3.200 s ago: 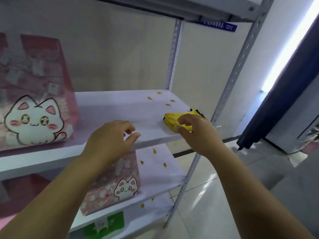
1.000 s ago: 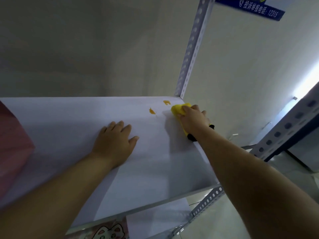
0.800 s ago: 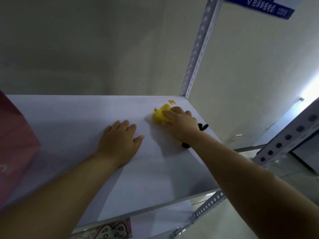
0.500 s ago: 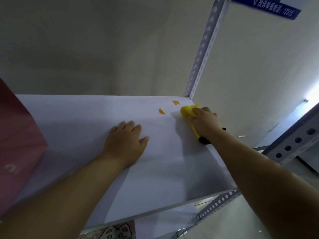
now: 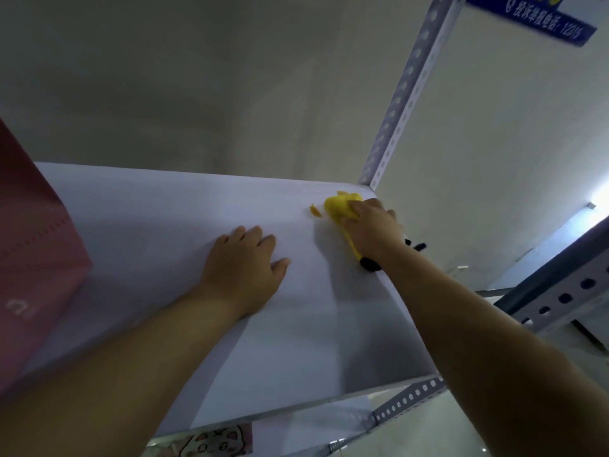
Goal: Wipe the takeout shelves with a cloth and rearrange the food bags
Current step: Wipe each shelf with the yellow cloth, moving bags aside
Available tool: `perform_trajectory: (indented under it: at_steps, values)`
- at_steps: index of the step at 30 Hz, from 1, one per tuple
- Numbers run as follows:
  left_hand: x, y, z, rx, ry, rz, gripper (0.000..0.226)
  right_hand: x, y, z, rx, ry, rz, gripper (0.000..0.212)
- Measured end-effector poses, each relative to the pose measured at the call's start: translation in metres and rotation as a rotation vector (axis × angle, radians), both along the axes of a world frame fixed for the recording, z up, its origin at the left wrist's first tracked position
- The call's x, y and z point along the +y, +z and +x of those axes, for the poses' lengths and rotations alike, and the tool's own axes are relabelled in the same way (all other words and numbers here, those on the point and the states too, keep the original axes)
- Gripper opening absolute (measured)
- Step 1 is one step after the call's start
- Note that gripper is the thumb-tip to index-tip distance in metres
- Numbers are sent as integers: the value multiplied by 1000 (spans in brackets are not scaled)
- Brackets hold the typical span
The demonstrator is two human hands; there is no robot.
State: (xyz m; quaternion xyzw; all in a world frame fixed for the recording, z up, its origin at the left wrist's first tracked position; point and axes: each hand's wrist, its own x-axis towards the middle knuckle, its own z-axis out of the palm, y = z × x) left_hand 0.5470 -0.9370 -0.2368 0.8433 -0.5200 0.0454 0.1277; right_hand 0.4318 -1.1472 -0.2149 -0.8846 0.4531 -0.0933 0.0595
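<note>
Shelf: a white board (image 5: 158, 225) fills most of the view, with a pale wall behind it.
Pink food bag: it stands on the shelf at the far left (image 5: 29, 258), cut off by the edge of the view and well apart from both hands.
Rear post: a perforated grey upright (image 5: 405, 94) rises from the shelf's far right corner.
Left hand: it (image 5: 244, 268) lies palm down on the bare board near the middle, fingers spread flat and holding nothing.
Right hand: it (image 5: 372, 229) reaches into the far right corner, fingers bent over the cloth and pressing it onto the board.
Yellow cloth: bunched under the right hand (image 5: 337, 206), its front end shows past the fingertips just short of the rear post, and a black trim sticks out by the wrist.
Lower bag: a cat-printed bag (image 5: 211, 443) peeks out beneath the shelf's front edge.
Blue sign: blurred white lettering, top right (image 5: 543, 21).
Orange scrap: a small fleck (image 5: 316, 211) lies on the board just left of the cloth.
</note>
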Motion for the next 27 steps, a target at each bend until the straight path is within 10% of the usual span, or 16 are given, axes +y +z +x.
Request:
perform_trajectory:
  at_steps: [4, 13, 21, 27]
  values:
    - [0, 2, -2, 18, 22, -48, 74, -16, 3, 35, 41, -175, -1, 39]
    - [2, 6, -4, 24, 14, -35, 71, 2, -1, 37, 9, 557, -27, 44]
    - [1, 8, -1, 23, 37, -23, 73, -40, 3, 44, 77, -107, -27, 38]
    - [3, 13, -5, 22, 16, 4, 67, -28, 0, 44, 63, 450, -44, 37]
